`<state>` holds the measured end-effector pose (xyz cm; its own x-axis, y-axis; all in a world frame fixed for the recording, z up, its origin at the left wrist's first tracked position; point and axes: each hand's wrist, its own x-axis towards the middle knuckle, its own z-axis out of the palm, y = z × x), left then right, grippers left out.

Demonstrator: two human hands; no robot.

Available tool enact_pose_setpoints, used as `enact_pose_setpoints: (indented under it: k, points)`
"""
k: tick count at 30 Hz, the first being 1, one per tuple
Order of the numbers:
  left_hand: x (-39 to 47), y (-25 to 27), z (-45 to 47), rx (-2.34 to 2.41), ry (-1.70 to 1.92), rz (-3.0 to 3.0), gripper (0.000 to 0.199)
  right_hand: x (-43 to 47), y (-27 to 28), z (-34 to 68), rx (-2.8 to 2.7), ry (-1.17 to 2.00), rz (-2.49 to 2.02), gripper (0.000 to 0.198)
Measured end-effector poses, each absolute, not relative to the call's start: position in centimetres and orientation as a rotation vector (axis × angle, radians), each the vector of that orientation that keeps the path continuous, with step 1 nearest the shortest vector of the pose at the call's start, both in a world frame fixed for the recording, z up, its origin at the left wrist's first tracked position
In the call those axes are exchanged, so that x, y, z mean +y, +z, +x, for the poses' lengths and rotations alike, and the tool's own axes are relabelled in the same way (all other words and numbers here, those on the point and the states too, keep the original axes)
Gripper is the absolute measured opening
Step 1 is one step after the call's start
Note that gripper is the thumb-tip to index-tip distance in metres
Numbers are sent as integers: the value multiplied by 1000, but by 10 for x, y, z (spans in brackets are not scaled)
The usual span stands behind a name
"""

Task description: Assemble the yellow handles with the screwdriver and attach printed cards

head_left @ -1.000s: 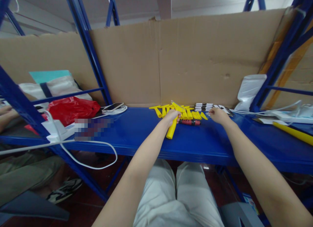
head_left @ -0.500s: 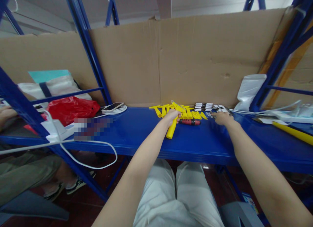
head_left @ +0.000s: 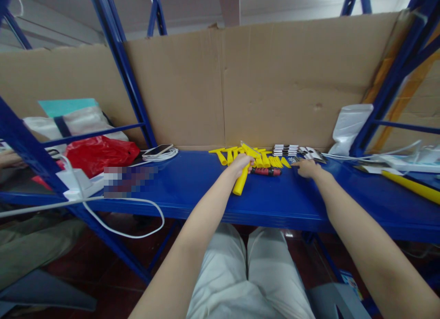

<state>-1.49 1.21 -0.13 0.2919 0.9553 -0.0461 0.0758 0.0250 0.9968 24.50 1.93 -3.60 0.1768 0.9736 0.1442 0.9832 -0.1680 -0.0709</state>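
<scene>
My left hand (head_left: 243, 164) is closed around the handle of a yellow scraper (head_left: 240, 184), with its wide head pointing up and away. Behind it lie several similar yellow scrapers (head_left: 223, 159) and a row of small flat yellow pieces (head_left: 276, 162). A red and black screwdriver (head_left: 266, 171) rests just right of my left hand. My right hand (head_left: 307, 168) is low over the table beside a scatter of tiny metal parts (head_left: 293, 159). Its index finger and thumb point left, close together; whatever is between them is too small to make out.
Black-and-white small packs (head_left: 286, 150) are stacked at the back, with white cards (head_left: 311, 154) beside them. A phone (head_left: 157, 150) lies on coiled white cable at left, near a red bag (head_left: 101, 155). A white pouch (head_left: 349, 129) leans at right. Another person's hand shows far left.
My right hand has moved a little left, along the front of the tiny metal parts. My left hand keeps the scraper in nearly the same place.
</scene>
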Motion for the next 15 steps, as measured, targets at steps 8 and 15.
enact_pose_setpoints:
  k: [8, 15]
  points:
    - [12, -2, -14, 1067, 942, 1363, 22, 7, -23, 221, -1930, -203, -2347, 32]
    - [13, -4, -12, 1084, 944, 1421, 15, 24, -34, 237, -1789, -42, -2380, 23]
